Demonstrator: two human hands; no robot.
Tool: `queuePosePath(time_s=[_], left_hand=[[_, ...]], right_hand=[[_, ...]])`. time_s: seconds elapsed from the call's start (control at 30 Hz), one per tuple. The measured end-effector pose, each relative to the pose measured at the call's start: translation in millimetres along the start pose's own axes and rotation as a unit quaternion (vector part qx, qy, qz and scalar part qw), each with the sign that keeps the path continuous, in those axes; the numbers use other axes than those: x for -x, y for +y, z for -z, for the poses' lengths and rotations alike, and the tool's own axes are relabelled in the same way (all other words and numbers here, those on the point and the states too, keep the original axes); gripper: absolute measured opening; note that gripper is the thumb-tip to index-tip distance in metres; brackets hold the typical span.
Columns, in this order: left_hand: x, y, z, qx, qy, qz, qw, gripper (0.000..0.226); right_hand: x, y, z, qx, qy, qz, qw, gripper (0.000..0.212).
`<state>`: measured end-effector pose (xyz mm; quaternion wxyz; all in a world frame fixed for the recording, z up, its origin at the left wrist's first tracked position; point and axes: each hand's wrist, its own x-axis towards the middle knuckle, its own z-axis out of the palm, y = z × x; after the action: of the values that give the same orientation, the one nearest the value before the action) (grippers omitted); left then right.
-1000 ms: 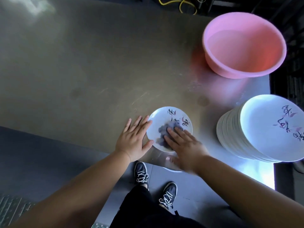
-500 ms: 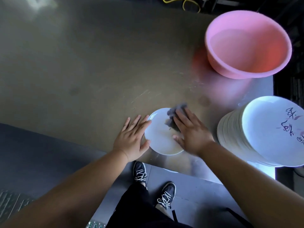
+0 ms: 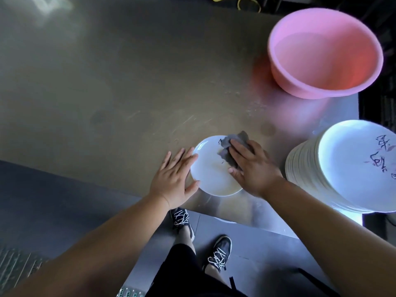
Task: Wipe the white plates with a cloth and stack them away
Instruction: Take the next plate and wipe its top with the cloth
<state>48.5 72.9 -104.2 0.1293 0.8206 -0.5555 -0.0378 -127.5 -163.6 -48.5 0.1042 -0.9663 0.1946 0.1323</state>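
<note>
A plate [image 3: 211, 170] is set near the table's [image 3: 107, 93] front edge. Its left rim is touched by the flat, spread left hand [image 3: 174, 179]. A cloth [image 3: 233, 144] is pressed onto its far right part by the right hand [image 3: 252, 168], fingers straight. A stack [image 3: 304, 168] is seen to the right.

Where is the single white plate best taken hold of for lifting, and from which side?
Probably its left rim, coming from the left. The plate lies flat, so only the thin edge offers a pinch: thumb above, fingers below. The left hand rests open there; the right hand presses the grey cloth on its right part.
</note>
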Motion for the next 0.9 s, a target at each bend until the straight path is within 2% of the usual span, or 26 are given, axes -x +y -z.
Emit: queuePosePath(time_s=[0.17,0.27,0.4,0.47,0.53,0.6,0.67,0.7,0.83,0.9], left_hand=[[1,2,1,0.002,0.002,0.002,1.000,0.074],[2,2,3,-0.008,0.019,-0.045,0.999,0.071],[-2,5,7,0.033,0.017,-0.100,0.994,0.043],[-4,7,4,0.061,0.032,-0.094,0.993,0.035],[-3,12,0,0.072,0.045,-0.075,0.994,0.034],[-2,16,-2,0.078,0.052,-0.060,0.994,0.034],[0,16,-1,0.083,0.054,-0.056,0.994,0.033],[0,16,0,0.083,0.055,-0.054,0.994,0.033],[1,25,0,0.073,0.064,-0.043,0.994,0.026],[3,28,-1,0.065,0.068,-0.032,0.995,0.021]], right_hand=[[57,-46,-27,-0.078,-0.010,-0.108,0.991,0.080],[72,-58,-26,-0.084,-0.048,-0.104,0.990,0.087],[25,-24,7,-0.108,-0.043,-0.096,0.989,0.075],[9,-17,15,-0.110,-0.041,-0.090,0.989,0.072],[17,-33,9,-0.127,-0.047,-0.135,0.982,0.074],[45,-65,-2,-0.136,-0.059,-0.177,0.973,0.084],[64,-86,-14,-0.127,-0.094,-0.174,0.972,0.093],[64,-86,-13,-0.126,-0.103,-0.171,0.972,0.093],[21,-43,3,-0.133,-0.027,-0.158,0.978,0.075],[12,-34,5,-0.133,-0.029,-0.142,0.980,0.074]])
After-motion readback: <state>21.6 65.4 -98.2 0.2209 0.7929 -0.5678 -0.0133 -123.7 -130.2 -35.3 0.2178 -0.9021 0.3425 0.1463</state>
